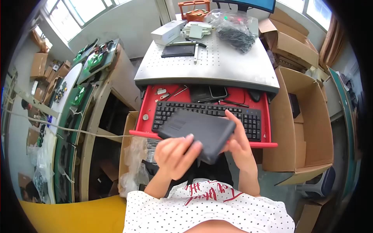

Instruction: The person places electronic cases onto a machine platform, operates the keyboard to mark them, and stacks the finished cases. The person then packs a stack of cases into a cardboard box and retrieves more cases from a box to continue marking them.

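Device [199, 133] — black, flat, boxy

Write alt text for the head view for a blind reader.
The left hand and right hand hold a flat black rectangular case above a black keyboard in an open red drawer under a grey metal worktop. A brown cardboard box stands at right.

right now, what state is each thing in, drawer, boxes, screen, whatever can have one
red drawer: pulled open
keyboard: in the drawer, partly covered from view
black case: held up in both hands, looks closed
left hand: gripping the case
right hand: gripping the case
monitor: screen lit
large cardboard box: open at the top
white box: looks closed
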Demonstrator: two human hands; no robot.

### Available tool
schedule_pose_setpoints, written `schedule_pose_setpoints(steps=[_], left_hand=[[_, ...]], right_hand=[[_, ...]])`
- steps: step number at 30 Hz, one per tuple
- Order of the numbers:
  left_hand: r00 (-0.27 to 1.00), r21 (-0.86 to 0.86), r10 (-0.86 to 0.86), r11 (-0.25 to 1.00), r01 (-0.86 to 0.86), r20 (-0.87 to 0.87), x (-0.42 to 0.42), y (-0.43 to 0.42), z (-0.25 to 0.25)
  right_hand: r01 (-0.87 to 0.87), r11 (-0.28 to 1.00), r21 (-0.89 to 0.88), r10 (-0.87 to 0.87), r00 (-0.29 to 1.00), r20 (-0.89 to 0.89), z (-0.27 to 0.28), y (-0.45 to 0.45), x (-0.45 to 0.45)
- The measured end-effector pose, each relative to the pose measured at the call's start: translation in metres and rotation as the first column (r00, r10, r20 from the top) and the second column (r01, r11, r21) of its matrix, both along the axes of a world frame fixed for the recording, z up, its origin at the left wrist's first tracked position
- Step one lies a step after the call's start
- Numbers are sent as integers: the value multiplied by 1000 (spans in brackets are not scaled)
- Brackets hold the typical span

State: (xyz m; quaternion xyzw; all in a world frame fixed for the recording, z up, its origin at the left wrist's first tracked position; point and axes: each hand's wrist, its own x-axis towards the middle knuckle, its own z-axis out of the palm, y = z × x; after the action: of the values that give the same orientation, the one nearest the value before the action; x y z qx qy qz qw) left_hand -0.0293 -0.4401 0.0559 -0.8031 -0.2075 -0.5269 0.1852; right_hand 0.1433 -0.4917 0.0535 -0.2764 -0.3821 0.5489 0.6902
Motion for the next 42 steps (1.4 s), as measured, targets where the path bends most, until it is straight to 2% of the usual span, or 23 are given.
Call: schedule_pose_setpoints(steps=[3,4,6,8,10,11,13,14,15,17,19,21,23,27,29,31,32,33,34,35,38,41,42], left_hand=[[988,11,-130,991,131,-88,18,-5,-13],[974,-19,-201,980,200,-108,22,0,-25],[941,-142,-318,943,301,-118,26,8,-30],[878,-331,-453,861,387,-152,17,21,-18],[707,-632,-700,503,589,101,-11,29,-9],[551,-623,-779,277,732,300,-35,23,-16],[127,-323,-719,-142,936,684,-75,-6,1],[-118,-113,-637,-311,944,762,-94,-20,10],[-247,-37,-619,-408,912,745,-112,-28,21],[-193,-207,-746,-407,890,637,-142,-36,38],[-97,-380,-876,-302,874,472,-165,-41,51],[-43,-468,-941,-206,859,336,-179,-43,60],[-27,-512,-972,-147,846,234,-190,-40,63],[-61,-557,-986,-139,819,156,-199,-5,51],[-80,-545,-935,-270,794,347,-182,30,35],[0,-453,-774,-371,810,633,-154,60,8],[197,-352,-466,-274,895,863,-127,49,-2],[652,-647,-245,112,754,718,-99,44,10],[846,-815,-259,246,525,467,-80,50,9],[835,-832,-245,149,534,492,-68,56,2],[490,-563,-282,-489,667,825,-56,59,-3],[668,-663,-160,-420,620,726,-56,50,-20],[719,-728,-180,-342,594,671,-59,50,-23]], right_hand=[[-213,959,-189,84,846,-526,-1,-2,0],[-44,964,-262,-52,935,-350,1,-2,-3],[144,919,-366,-173,984,-45,-12,0,3],[38,965,-258,-69,991,-114,-23,5,15],[97,946,-309,-142,982,-125,-25,10,17],[74,956,-284,-111,987,-118,-29,8,22],[94,938,-334,-84,996,43,-36,-2,41],[263,935,-237,-210,950,229,-16,-5,36],[399,909,-120,-325,860,393,-7,-12,44],[645,739,194,-627,555,547,-1,-50,86],[743,428,515,-856,150,495,2,-104,145],[671,233,704,-918,-87,387,15,-151,185],[592,184,785,-922,-172,347,34,-163,189],[104,65,992,-701,-703,120,25,-137,155],[375,69,924,-756,-585,293,-13,-131,148],[753,387,532,-824,25,565,-11,-79,86],[838,475,269,-799,282,531,-11,-53,56],[689,707,161,-650,542,533,-10,-40,49],[608,781,142,-589,641,492,-10,-25,35],[497,866,55,-468,768,436,-11,-19,28],[83,975,207,-191,792,580,-17,-4,31],[382,921,76,-388,876,286,-16,10,-6],[304,952,23,-296,901,317,-17,15,-6]])
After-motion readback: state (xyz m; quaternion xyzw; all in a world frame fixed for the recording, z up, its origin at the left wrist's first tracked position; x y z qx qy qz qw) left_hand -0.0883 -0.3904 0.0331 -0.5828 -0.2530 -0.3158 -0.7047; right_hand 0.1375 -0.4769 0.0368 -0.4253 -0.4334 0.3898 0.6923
